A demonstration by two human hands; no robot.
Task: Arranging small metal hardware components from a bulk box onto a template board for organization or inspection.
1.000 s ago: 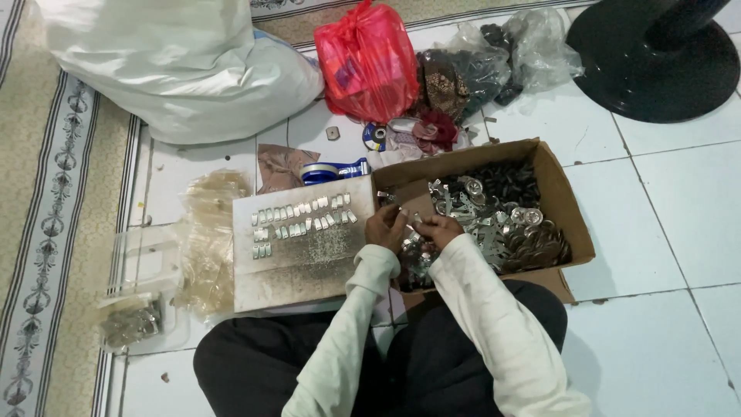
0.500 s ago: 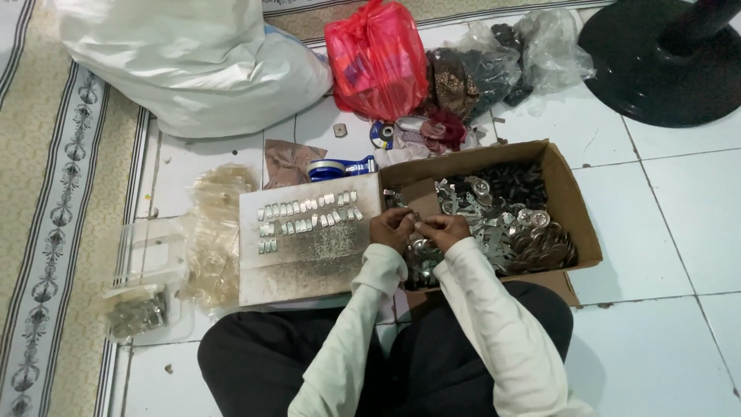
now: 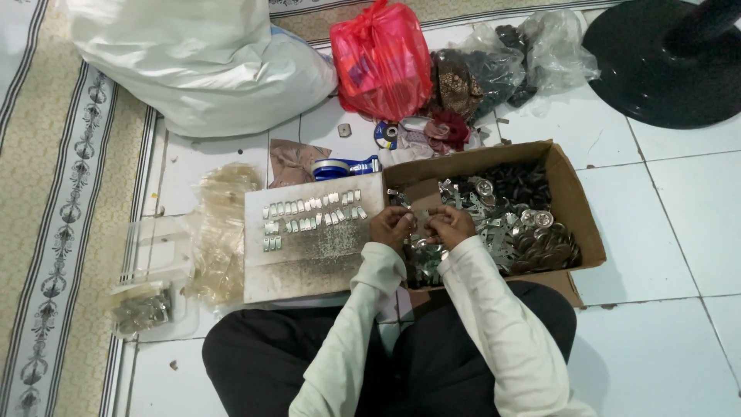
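- Sitting on the tiled floor [image 3: 679, 201], the person holds both hands together over the near edge of a cardboard box [image 3: 575, 212] full of small metal parts [image 3: 532, 235].
- The left hand [image 3: 392, 228] and right hand [image 3: 451, 225] are closed fingertip to fingertip, pinching a small metal piece [image 3: 421, 225] between them; it is too small to make out its shape.
- Just left of the left hand lies a flat grey board [image 3: 309, 259] with small pale pieces laid in rows [image 3: 309, 212] along its far part.
- Beyond the hands sit a roll of blue tape [image 3: 343, 166], a red plastic bag [image 3: 382, 58] and a big white sack [image 3: 201, 62].
- Judging by the pose, the step in hand looks like fitting or folding one piece; the next move would call for a steady pinch and a free spot in the rows just left of the hand.
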